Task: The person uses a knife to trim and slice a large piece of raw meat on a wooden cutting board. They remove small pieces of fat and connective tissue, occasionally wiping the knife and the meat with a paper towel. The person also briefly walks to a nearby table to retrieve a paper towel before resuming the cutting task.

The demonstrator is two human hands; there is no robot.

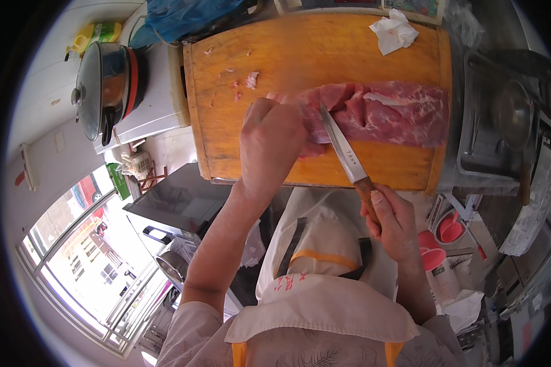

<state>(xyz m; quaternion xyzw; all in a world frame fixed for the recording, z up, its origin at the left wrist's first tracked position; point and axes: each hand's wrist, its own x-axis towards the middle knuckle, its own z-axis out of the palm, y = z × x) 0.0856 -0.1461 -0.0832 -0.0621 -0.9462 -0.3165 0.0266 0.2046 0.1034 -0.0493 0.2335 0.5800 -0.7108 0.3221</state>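
Note:
A long slab of raw meat (404, 116) lies across the right half of a wooden cutting board (245, 147). My right hand (393, 221) grips a knife (344, 147) by its wooden handle, and the blade slants up and left with its tip at the meat. Cuts show in the slab near the tip. At the slab's left end, my left hand (272, 139) is closed with curled fingers on the meat; the fingertips are hidden behind the hand. Small meat scraps (251, 79) are scattered on the board's upper left.
A crumpled white tissue (393, 32) sits at the board's far right corner. Left of the board stands a lidded pot (104, 92). A dark metal tray (487, 128) with a round pan is at the right. A blue plastic bag (187, 18) lies beyond the board's far left.

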